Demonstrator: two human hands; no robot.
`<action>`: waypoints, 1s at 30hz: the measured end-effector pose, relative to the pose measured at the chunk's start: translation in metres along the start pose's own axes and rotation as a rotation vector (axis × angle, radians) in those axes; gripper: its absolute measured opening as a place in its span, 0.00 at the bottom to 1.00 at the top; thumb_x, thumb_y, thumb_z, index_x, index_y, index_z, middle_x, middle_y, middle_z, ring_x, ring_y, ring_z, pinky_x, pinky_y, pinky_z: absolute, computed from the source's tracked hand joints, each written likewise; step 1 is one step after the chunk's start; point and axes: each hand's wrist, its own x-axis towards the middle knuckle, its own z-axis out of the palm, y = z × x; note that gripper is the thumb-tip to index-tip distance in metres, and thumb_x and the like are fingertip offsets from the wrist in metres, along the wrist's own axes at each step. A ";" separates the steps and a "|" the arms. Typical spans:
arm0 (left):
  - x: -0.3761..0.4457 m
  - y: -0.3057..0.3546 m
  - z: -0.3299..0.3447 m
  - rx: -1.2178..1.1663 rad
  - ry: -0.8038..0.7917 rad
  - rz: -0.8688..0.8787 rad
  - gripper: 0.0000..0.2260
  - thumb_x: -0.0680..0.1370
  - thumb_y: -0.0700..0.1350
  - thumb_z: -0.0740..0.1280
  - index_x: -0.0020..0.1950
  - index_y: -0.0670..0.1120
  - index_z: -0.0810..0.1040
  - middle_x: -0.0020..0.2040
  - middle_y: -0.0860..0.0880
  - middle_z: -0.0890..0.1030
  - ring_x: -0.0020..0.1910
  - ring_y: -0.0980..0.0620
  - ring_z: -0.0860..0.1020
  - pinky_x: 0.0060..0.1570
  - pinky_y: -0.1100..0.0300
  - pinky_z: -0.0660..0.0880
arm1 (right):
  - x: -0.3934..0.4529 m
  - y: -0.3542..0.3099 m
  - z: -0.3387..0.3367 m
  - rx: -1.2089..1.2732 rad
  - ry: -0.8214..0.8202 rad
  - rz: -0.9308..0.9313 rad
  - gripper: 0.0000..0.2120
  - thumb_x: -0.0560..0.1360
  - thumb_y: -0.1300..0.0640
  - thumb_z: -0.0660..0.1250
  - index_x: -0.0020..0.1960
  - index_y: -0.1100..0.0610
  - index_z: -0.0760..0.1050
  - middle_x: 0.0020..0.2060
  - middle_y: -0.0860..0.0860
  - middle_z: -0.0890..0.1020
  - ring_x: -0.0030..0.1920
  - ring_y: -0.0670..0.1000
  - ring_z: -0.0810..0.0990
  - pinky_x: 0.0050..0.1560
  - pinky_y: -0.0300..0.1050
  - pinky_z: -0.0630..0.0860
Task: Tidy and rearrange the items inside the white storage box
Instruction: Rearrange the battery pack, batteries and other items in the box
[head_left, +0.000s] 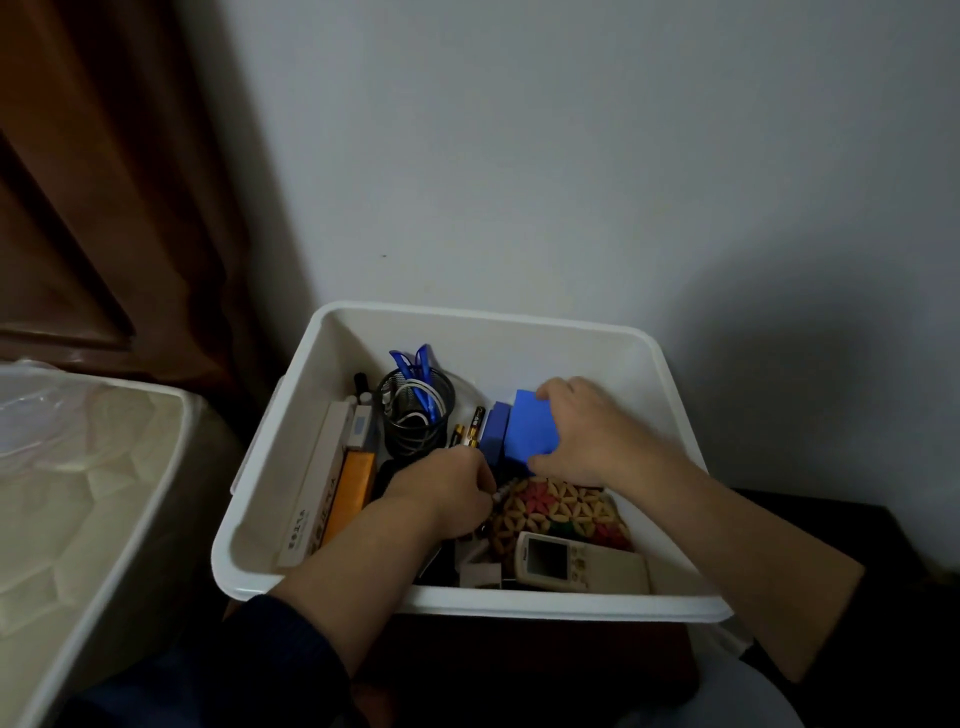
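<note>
The white storage box (670, 395) stands against the wall. My right hand (587, 431) grips a blue box (532, 428) near the box's middle, next to a second, darker blue box (493, 431). My left hand (447, 493) is curled low in the box beside a patterned woven mat (561, 512); a small thin object shows at its fingers, and I cannot tell what it is. A black mesh pen cup (415, 415) with blue pens and white cables stands at the back. Batteries (470, 426) lie beside it. A beige remote (576, 564) lies at the front.
Along the box's left wall lie a long white carton (317, 483), an orange box (350, 493) and a small white device (359, 426). A mattress (78, 493) under plastic sits to the left. A dark wooden stand (519, 654) carries the box.
</note>
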 end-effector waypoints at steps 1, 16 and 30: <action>0.000 -0.002 -0.001 0.012 0.023 -0.020 0.10 0.81 0.44 0.65 0.61 0.53 0.81 0.60 0.49 0.81 0.59 0.47 0.80 0.61 0.48 0.79 | 0.008 -0.005 -0.001 -0.082 -0.057 -0.021 0.45 0.68 0.44 0.78 0.79 0.50 0.60 0.71 0.50 0.67 0.72 0.55 0.67 0.69 0.52 0.71; -0.003 0.000 -0.004 0.065 0.032 -0.059 0.11 0.82 0.43 0.65 0.63 0.50 0.79 0.61 0.47 0.81 0.58 0.46 0.80 0.59 0.49 0.80 | 0.046 -0.030 0.008 -0.284 -0.204 0.059 0.45 0.64 0.47 0.83 0.74 0.52 0.64 0.68 0.60 0.68 0.68 0.61 0.71 0.60 0.52 0.76; -0.003 0.001 -0.004 -0.080 0.130 -0.055 0.09 0.84 0.46 0.61 0.58 0.48 0.80 0.53 0.47 0.83 0.52 0.47 0.81 0.56 0.47 0.80 | 0.028 -0.004 -0.008 -0.231 0.038 -0.204 0.62 0.54 0.37 0.82 0.80 0.49 0.56 0.67 0.52 0.70 0.67 0.56 0.70 0.64 0.48 0.70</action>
